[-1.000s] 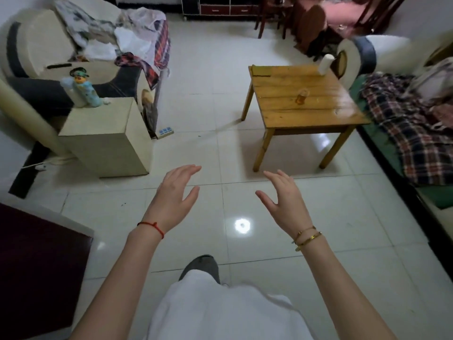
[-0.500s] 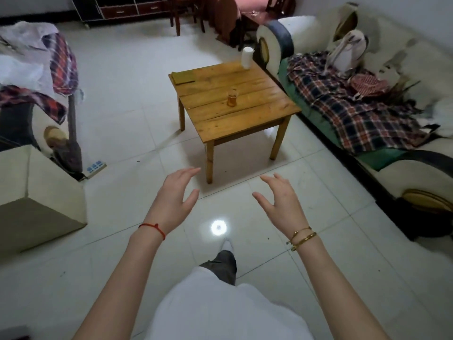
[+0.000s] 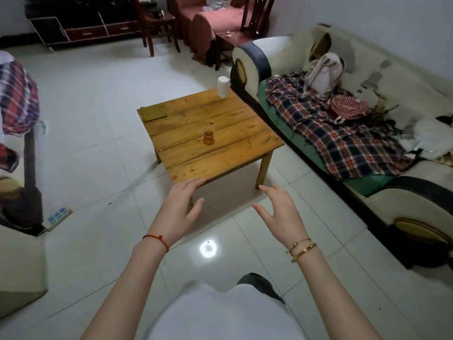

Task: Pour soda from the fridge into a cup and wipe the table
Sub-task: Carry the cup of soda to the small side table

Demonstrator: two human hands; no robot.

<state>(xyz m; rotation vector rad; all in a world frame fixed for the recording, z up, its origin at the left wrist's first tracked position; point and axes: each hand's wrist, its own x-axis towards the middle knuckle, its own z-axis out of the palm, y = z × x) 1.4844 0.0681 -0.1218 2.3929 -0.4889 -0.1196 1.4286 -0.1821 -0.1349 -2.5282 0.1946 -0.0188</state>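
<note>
A low wooden table (image 3: 220, 160) stands on the white tiled floor ahead of me. Near its middle is a small clear cup (image 3: 208, 136) holding amber liquid. A white paper roll (image 3: 223, 87) stands upright at the table's far right corner, and a flat yellowish cloth (image 3: 155, 112) lies at the far left corner. My left hand (image 3: 178, 207) is held out empty with fingers spread, its fingertips in front of the table's near edge. To its right, my right hand (image 3: 280, 214) is also empty, fingers apart. No fridge or soda is in view.
A sofa (image 3: 367, 153) with a plaid blanket, a white bag and a red pouch runs along the right. An armchair with plaid clothes (image 3: 17, 104) is on the left, a power strip (image 3: 57, 215) on the floor beside it. Chairs and a dark cabinet (image 3: 83, 23) stand at the back.
The view has swung right and moved closer to the wooden table, which is now larger and central. Both hands stay raised, empty and spread as before.
</note>
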